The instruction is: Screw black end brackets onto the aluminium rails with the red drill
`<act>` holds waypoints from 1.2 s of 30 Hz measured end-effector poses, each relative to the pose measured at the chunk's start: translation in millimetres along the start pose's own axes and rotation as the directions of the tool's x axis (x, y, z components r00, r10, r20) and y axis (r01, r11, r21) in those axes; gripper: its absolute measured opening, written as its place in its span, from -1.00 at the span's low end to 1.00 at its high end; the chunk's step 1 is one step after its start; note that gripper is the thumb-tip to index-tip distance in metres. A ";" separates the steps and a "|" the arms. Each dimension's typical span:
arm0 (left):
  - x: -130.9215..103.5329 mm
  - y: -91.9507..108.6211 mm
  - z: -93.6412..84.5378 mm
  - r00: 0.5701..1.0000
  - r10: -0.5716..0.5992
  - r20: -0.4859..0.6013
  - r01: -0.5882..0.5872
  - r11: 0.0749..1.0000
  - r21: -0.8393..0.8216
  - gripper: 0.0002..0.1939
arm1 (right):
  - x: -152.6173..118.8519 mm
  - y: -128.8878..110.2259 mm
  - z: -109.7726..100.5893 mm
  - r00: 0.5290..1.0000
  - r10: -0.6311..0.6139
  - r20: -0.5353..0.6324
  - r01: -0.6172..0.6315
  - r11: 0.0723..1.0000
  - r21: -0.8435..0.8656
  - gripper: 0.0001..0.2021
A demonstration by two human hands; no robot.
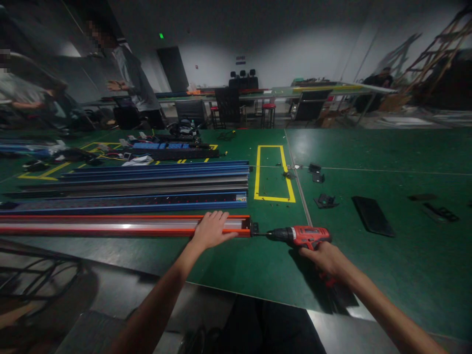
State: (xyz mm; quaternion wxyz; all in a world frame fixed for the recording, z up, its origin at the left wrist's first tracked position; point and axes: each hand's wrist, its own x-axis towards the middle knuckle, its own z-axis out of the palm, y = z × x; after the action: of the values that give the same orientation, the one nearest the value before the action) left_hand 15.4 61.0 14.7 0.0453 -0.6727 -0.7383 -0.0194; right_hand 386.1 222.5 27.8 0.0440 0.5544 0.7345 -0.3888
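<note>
A long orange-red rail (147, 231) lies along the front of the green table, a black end piece (254, 229) at its right end. Over the rail near that end rests my left hand (212, 230), its fingers wrapped over the far side and the thumb along the near edge. My right hand (326, 258) grips the handle of a red and black power drill (308, 236). The drill lies level, pointing left, and its long bit reaches the black end piece. Whether the tip sits in a screw is too small to tell.
Blue and black rails (155, 184) lie behind the orange-red one. Right of the drill are a black flat plate (372, 216) and small black parts (326, 200). Yellow tape (276, 199) marks a rectangle with small screws around it. People stand beyond the table at the left.
</note>
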 end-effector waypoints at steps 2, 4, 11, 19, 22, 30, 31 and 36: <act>-0.2 0.0 0.6 1.000 -0.002 -0.002 0.002 1.000 -0.003 -0.12 | -1.0 -1.7 -0.7 1.000 0.002 -0.004 -0.002 1.000 -0.012 -0.65; -0.6 -0.1 1.4 1.000 -0.010 -0.008 0.010 1.000 -0.012 -0.12 | -2.4 -3.7 -1.6 1.000 -0.001 -0.011 0.001 1.000 -0.020 -0.66; -1.2 0.6 0.2 1.000 -0.020 0.009 0.020 1.000 0.007 -0.13 | -3.7 -2.6 -1.4 0.999 0.025 0.024 -0.026 0.999 0.043 -0.67; -1.2 1.0 -1.5 1.000 -0.020 0.004 0.020 1.000 -0.017 -0.13 | -0.6 0.6 0.7 1.000 -0.005 -0.004 0.005 1.000 -0.003 -0.66; -1.2 -0.2 0.5 1.000 -0.018 -0.018 0.018 0.999 -0.029 -0.12 | -1.5 -0.4 -0.4 1.000 -0.014 0.004 0.014 1.000 0.026 -0.67; -0.6 -0.1 -0.4 1.000 -0.009 0.011 0.009 1.000 0.002 -0.08 | -4.3 -2.8 -1.8 1.000 0.016 0.016 -0.017 0.999 0.027 -0.70; -0.5 0.2 -1.1 1.000 -0.010 0.016 0.009 1.000 0.006 -0.08 | -4.0 -2.4 -1.3 1.000 0.009 0.004 -0.009 1.000 0.029 -0.71; -0.4 0.7 -2.1 1.000 -0.013 0.020 0.013 1.000 0.002 -0.08 | 0.5 1.6 0.8 1.000 -0.008 -0.018 0.007 1.000 -0.011 -0.64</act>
State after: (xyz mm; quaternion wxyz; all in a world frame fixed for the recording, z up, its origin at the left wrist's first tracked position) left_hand 16.2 60.5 16.7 0.0385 -0.6679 -0.7432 -0.0121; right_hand 386.9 222.5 26.1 0.0392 0.5548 0.7391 -0.3800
